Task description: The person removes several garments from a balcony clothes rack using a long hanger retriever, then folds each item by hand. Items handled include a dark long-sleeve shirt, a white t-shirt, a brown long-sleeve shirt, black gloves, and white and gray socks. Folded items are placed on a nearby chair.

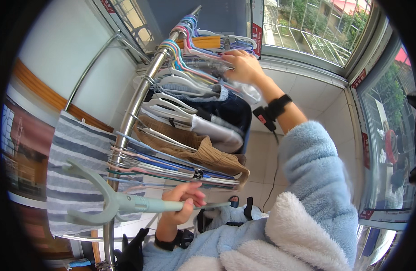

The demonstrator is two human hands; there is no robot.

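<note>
My left hand (182, 202) holds a pale green clothes pole with a forked hook head (109, 200). The pole lies between thumb and palm, fork pointing left and the other fingers loosely raised. Farther up, my right hand (243, 67) reaches over the rail with its fingertips touching the ends of pink and blue hangers (203, 52); whether it grips them is unclear. Below that hand hang pastel hangers (175, 50), dark trousers (235, 113), a white garment (211, 130) and brown corduroy trousers (194, 145). Bare blue and white hangers (181, 169) are bunched nearer me.
A metal clothes rail (137, 101) runs from lower left to the top. The striped cloth (81, 162) hangs on its left. Windows (316, 30) with bars stand behind, and a sliding pane (387, 135) is on the right. A dark cable (274, 176) trails down to the tiled floor (260, 159).
</note>
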